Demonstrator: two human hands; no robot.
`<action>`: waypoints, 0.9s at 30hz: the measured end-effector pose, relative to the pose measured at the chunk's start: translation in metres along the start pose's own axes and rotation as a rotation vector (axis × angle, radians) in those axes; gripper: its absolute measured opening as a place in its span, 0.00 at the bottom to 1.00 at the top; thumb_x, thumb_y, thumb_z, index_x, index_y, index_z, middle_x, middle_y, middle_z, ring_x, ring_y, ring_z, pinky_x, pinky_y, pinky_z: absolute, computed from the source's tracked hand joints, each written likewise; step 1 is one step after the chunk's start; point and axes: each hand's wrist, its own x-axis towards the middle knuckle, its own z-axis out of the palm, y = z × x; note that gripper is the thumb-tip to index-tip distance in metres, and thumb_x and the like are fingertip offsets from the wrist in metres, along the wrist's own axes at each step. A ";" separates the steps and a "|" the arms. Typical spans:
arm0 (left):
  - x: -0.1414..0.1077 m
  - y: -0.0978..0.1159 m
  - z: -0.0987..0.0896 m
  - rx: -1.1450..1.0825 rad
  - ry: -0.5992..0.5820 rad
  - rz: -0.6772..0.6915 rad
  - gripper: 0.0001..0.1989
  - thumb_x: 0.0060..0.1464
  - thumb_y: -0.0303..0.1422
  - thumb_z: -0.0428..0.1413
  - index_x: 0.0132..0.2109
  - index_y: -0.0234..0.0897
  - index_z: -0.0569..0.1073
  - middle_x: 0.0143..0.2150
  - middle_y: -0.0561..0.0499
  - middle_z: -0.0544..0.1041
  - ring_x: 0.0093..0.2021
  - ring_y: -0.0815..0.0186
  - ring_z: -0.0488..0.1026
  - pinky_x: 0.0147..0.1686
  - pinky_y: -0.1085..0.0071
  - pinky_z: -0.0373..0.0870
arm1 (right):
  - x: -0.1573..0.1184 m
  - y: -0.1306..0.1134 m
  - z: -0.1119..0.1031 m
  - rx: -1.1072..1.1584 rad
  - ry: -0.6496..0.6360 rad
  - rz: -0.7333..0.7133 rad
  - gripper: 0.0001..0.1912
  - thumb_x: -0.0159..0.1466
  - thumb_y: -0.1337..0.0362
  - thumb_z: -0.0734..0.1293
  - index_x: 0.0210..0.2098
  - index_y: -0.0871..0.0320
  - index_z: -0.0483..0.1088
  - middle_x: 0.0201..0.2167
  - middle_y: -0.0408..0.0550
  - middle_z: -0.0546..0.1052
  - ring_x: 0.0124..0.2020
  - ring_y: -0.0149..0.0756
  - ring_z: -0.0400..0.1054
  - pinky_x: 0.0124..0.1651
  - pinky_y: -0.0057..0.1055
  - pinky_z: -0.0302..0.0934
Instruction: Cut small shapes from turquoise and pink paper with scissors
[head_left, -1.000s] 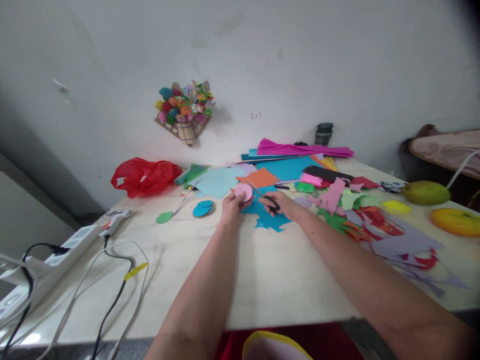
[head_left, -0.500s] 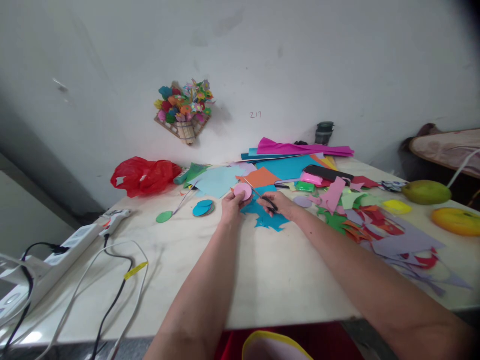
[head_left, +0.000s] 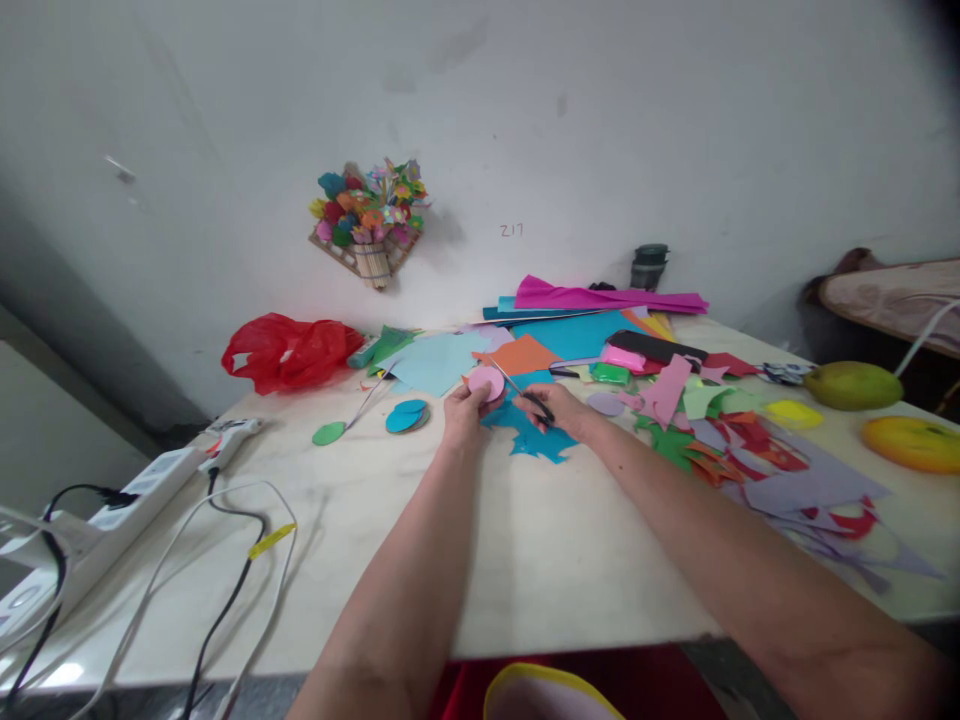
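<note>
Thin round pink paper disc [head_left: 487, 381], likely near weightless, flexible but crisp enough to hold flat; probably creases or tears if squeezed or bent hard. Smooth face, might slide a little. Best hold: light pinch at the rim, flat faces between thumb and fingertips, the opposite edge left free. Disc is in the left hand [head_left: 466, 410], thumb on top, fingers closed on its near-left edge; lower fingers hidden beneath.

Right hand [head_left: 555, 405] wrapped round the black-handled metal scissors [head_left: 541, 411]: rigid, a bit heavier than paper, best taken by the handle loops, as here. Blades point away and leftward from the right fingers, tip just beyond the disc; blade gap too small to tell.

Left forearm reaches forward, leaning slightly right; right forearm slants in from lower right, both wrists looking near straight. Jagged bright blue paper offcut [head_left: 536, 444] lies below the right fingers; overlapping round blue paper discs [head_left: 407, 416] sit left of the left fingers on the pale marbled tabletop [head_left: 375, 540].
</note>
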 end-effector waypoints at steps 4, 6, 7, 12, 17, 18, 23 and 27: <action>0.000 0.000 0.000 0.001 0.004 -0.001 0.12 0.39 0.28 0.67 0.34 0.29 0.78 0.32 0.44 0.80 0.38 0.56 0.80 0.39 0.64 0.77 | 0.000 0.000 0.001 -0.002 0.006 -0.003 0.19 0.46 0.53 0.77 0.23 0.58 0.67 0.12 0.38 0.67 0.12 0.25 0.56 0.14 0.23 0.52; 0.000 0.000 0.001 0.001 0.003 -0.001 0.13 0.38 0.29 0.68 0.34 0.29 0.77 0.32 0.44 0.80 0.38 0.55 0.80 0.39 0.64 0.77 | 0.000 -0.001 0.002 -0.004 0.012 0.000 0.19 0.45 0.54 0.78 0.23 0.58 0.67 0.12 0.38 0.66 0.12 0.25 0.56 0.13 0.24 0.51; 0.000 0.000 0.001 0.001 0.004 -0.002 0.13 0.38 0.29 0.68 0.34 0.30 0.77 0.32 0.44 0.80 0.39 0.55 0.80 0.40 0.63 0.77 | 0.000 -0.001 0.002 -0.003 0.014 0.001 0.19 0.45 0.55 0.78 0.22 0.58 0.67 0.12 0.38 0.66 0.12 0.25 0.55 0.13 0.24 0.51; 0.000 0.000 0.001 -0.006 0.001 -0.001 0.14 0.38 0.29 0.69 0.34 0.30 0.76 0.32 0.43 0.80 0.41 0.52 0.80 0.44 0.59 0.76 | 0.000 -0.004 0.003 0.003 0.022 -0.004 0.18 0.44 0.55 0.78 0.22 0.59 0.68 0.12 0.38 0.65 0.12 0.25 0.55 0.13 0.24 0.50; 0.002 0.000 0.000 -0.017 0.004 -0.006 0.14 0.37 0.29 0.68 0.34 0.30 0.76 0.32 0.44 0.79 0.39 0.54 0.80 0.43 0.60 0.77 | 0.002 -0.001 0.004 0.002 0.031 -0.001 0.19 0.44 0.55 0.78 0.22 0.59 0.68 0.12 0.37 0.64 0.12 0.24 0.54 0.12 0.23 0.49; 0.002 0.000 -0.001 -0.022 0.004 -0.006 0.14 0.37 0.29 0.68 0.34 0.30 0.76 0.32 0.44 0.79 0.39 0.54 0.80 0.43 0.60 0.77 | 0.003 0.000 0.003 0.003 0.030 -0.002 0.19 0.44 0.55 0.78 0.23 0.59 0.69 0.12 0.37 0.64 0.12 0.24 0.53 0.12 0.23 0.49; 0.004 0.001 -0.003 -0.047 -0.022 0.005 0.17 0.34 0.29 0.70 0.34 0.31 0.75 0.32 0.45 0.79 0.41 0.54 0.80 0.42 0.62 0.76 | 0.002 0.002 -0.003 0.018 0.002 -0.007 0.19 0.47 0.53 0.77 0.24 0.59 0.67 0.13 0.38 0.66 0.12 0.25 0.57 0.13 0.23 0.52; 0.005 0.002 -0.005 -0.049 -0.074 -0.016 0.17 0.34 0.29 0.70 0.34 0.30 0.76 0.34 0.43 0.80 0.42 0.54 0.79 0.39 0.64 0.76 | -0.005 -0.008 -0.010 -0.009 -0.093 0.061 0.19 0.52 0.53 0.75 0.24 0.58 0.64 0.14 0.40 0.69 0.12 0.26 0.61 0.12 0.22 0.50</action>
